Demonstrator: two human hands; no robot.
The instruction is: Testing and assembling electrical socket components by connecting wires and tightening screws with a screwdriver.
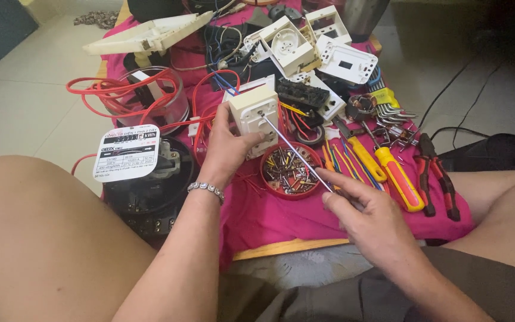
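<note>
My left hand grips a cream plastic switch box, held upright above the pink cloth. My right hand holds a screwdriver by its handle. The thin metal shaft runs up and left, and its tip sits on a screw on the box's face. A silver bracelet circles my left wrist. Directly under the shaft lies a red round lid filled with several screws.
A black electricity meter with a white label stands at left beside red wires. Yellow and orange screwdrivers, red-handled pliers and hex keys lie at right. White socket plates are piled at the back.
</note>
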